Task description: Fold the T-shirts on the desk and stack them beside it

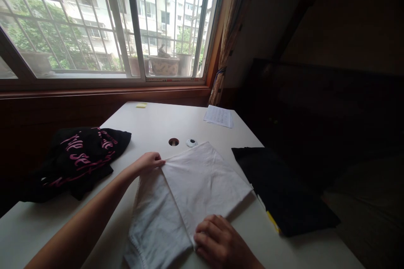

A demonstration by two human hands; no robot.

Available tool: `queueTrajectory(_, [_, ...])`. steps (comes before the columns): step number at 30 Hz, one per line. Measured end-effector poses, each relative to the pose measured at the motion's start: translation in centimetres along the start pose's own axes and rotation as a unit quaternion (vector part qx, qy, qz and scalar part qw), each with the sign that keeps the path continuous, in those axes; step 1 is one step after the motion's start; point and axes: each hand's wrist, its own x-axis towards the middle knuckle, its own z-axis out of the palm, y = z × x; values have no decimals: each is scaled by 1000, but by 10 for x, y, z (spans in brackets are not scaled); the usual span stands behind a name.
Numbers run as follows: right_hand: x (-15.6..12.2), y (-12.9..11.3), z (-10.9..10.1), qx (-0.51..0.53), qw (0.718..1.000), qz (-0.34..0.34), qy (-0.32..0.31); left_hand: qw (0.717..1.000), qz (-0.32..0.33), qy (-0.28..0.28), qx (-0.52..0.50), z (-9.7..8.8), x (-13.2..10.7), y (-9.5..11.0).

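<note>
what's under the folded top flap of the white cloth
A lower layer of the white cloth shows at its left, on the table. Anything between the layers is hidden.

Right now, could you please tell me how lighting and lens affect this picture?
Head view: daylight from the window lights the white cloth and table well; head view: the right side sinks into deep shadow, so the black fabric there shows little detail; head view: the window's frame bows from wide-angle distortion.

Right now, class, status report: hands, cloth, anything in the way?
Left hand at the white cloth's fold corner, grip unclear. Right hand pressing its near edge. Cloth part-folded on table. Black garment with pink lettering lies clear, left.
</note>
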Motion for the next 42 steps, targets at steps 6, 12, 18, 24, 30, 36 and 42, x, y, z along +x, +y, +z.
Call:
queueTrajectory(6, [5, -6, 11, -27, 998, -28, 56, 999, -24, -19, -24, -1, 4, 4])
queueTrajectory(12, [9, -9, 1, 26, 994, 7, 106, 997, -23, 0, -74, 0, 2, 4])
queueTrajectory(18, [14, -11, -8, 59, 986, 19, 157, 985, -29, -1, -172, 0, 1, 3])
queueTrajectory(24, [17, -10, -16, 64, 983, 33, 171, 964, -26, -3, -264, -1, -1, 7])
queueTrajectory(30, [23, -15, -23, 75, 976, 12, 203, 943, -6, 15, -331, -15, -10, 22])
queueTrajectory(36, [40, -27, -35, 95, 966, -1, 241, 926, 39, 62, -370, -42, -22, 31])
queueTrajectory(42, [59, -46, -30, 92, 959, -43, 263, 929, 62, 76, -356, -59, -43, 11])
